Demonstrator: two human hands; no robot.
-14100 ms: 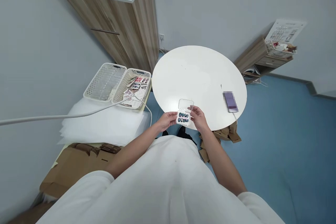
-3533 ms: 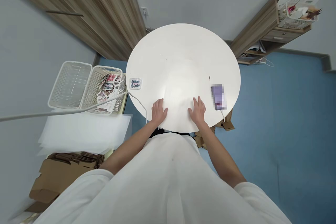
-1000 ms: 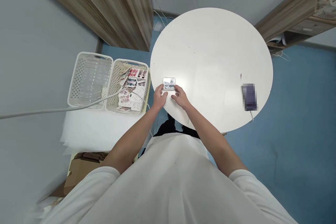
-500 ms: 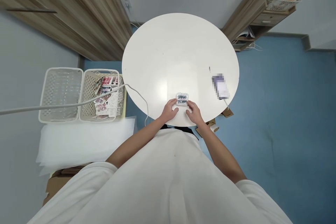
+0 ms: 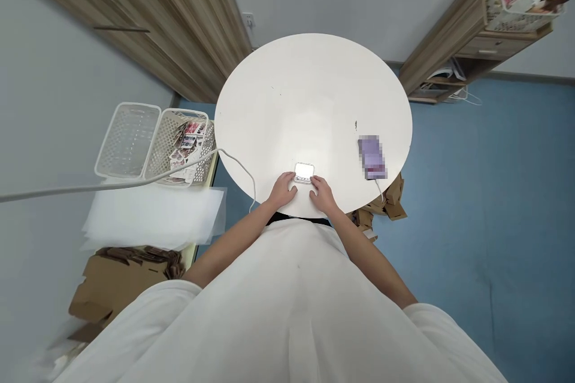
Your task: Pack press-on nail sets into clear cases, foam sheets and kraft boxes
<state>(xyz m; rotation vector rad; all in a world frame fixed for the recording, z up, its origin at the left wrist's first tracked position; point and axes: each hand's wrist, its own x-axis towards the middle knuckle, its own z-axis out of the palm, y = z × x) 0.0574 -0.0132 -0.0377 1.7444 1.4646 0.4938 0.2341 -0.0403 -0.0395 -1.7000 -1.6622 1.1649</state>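
Note:
A small clear plastic box point(image 5: 304, 173) rests near the front edge of the round white table point(image 5: 314, 96). Bright glare covers most of its top, and only a thin line of dark pieces shows along its near side. My left hand point(image 5: 283, 190) grips its left edge with the fingertips, the thumb standing apart below. At the opposite edge, my right hand point(image 5: 323, 195) holds it the same way, fingers on the side and thumb away from it.
A blurred-out purple phone-like thing point(image 5: 372, 157) with a white cable lies at the table's right. To the left stand a white basket of printed cards point(image 5: 157, 149) and another basket point(image 5: 108, 143), with white sheets point(image 5: 153, 215) and folded cardboard point(image 5: 117, 287) nearer. A pale cable point(image 5: 135, 182) crosses there.
The view has shifted, showing more cardboard at the lower left. Two rows of dark shiny pieces showed in the box before; glare hides them now. Both hands stay at its sides.

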